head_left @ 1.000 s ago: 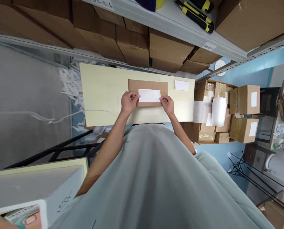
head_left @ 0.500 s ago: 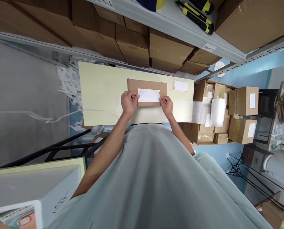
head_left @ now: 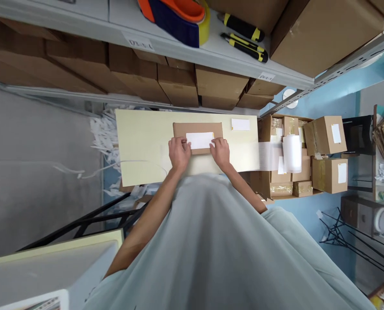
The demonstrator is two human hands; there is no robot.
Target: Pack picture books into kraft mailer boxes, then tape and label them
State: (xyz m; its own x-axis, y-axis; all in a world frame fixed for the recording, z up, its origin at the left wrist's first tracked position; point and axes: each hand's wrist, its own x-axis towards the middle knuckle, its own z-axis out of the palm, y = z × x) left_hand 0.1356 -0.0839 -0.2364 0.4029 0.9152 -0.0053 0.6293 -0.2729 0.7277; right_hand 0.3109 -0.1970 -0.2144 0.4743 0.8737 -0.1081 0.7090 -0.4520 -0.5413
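A flat brown cardboard box [head_left: 198, 127] lies on the pale yellow table. Over its near half is a white label [head_left: 199, 140] with a small yellow mark at the upper right corner. My left hand [head_left: 179, 152] has its fingers curled at the label's left end, thumb at the lower corner. At the right end, my right hand [head_left: 220, 151] is bent the same way, fingertips on the label's edge. Whether the label is fully flat against the box I cannot tell. A second white label [head_left: 240, 124] lies apart on the table, farther right.
The table [head_left: 143, 142] sits below a shelf holding brown boxes [head_left: 220, 84]. Above are a tape dispenser [head_left: 185, 26] and two utility knives [head_left: 246, 47]. On the right are a white roll [head_left: 291, 153] and a large carton of smaller boxes [head_left: 281, 189]. Paper scraps [head_left: 104, 137] lie left.
My fingers have curled further inward at both ends of the label. The head view has shifted, so the tape dispenser on the shelf shows more fully.
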